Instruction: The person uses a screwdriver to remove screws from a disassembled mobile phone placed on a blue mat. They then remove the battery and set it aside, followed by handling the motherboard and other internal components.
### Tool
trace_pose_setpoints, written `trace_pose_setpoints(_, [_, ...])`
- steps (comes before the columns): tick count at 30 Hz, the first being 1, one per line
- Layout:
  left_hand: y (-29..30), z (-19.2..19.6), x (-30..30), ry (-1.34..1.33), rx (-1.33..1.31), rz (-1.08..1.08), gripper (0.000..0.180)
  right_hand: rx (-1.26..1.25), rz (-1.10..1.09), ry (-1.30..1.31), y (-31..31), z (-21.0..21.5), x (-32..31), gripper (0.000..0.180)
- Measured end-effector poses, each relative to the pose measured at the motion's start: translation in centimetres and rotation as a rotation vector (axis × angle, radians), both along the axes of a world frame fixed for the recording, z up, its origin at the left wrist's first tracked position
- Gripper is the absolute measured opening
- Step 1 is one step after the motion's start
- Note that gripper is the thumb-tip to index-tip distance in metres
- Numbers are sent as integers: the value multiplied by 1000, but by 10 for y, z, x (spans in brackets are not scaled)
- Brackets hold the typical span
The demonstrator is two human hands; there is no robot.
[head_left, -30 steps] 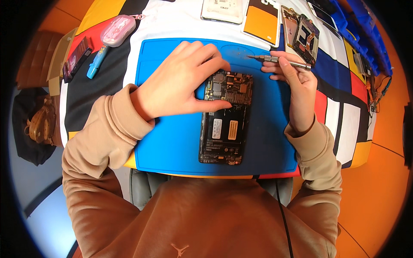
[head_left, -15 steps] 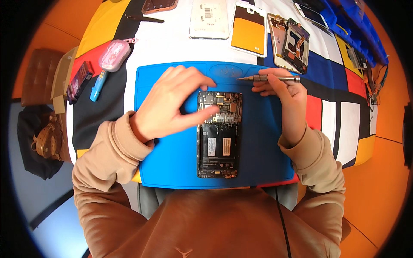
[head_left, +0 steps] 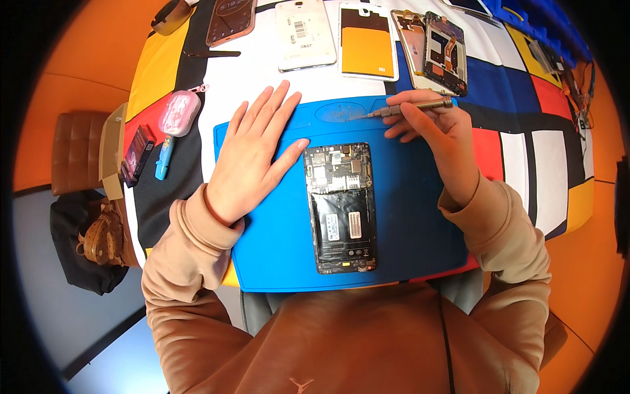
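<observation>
A pink case (head_left: 179,112) lies closed on the table (head_left: 564,151), left of the blue mat (head_left: 275,249). The left hand (head_left: 252,154) rests flat on the mat, its grip fully open and empty, just beside the opened phone (head_left: 341,207) at mat centre. The right hand (head_left: 440,134) has its grip closed on a screwdriver (head_left: 407,107), whose tip meets the mat's shallow tray recess (head_left: 344,113), possibly holding small screws.

An opened phone (head_left: 341,207) is lying flat and lengthwise on the blue mat (head_left: 420,223), back cover off, its circuit board at the far end and black battery nearer the person. A slim metal screwdriver (head_left: 410,108) is pointing left, its tip seemingly touching the mat's far edge.
</observation>
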State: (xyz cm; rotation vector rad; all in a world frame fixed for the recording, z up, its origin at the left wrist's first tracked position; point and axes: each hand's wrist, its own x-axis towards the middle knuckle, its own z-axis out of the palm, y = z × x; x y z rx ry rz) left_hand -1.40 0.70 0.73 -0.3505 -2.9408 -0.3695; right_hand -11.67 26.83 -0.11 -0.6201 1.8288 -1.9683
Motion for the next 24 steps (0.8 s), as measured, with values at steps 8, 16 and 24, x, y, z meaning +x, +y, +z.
trace_pose_setpoints(8, [-3, 5, -2, 69, 29, 0, 49, 25, 11, 28, -3, 0, -4, 23])
trace_pose_setpoints(16, [-8, -1, -5, 146, 7, -38, 49, 53, 31, 39, -4, -1, -2, 23])
trace_pose_setpoints(24, [4, 4, -3, 206, 418, 2, 32, 48, 26, 7, -4, 7, 0, 24])
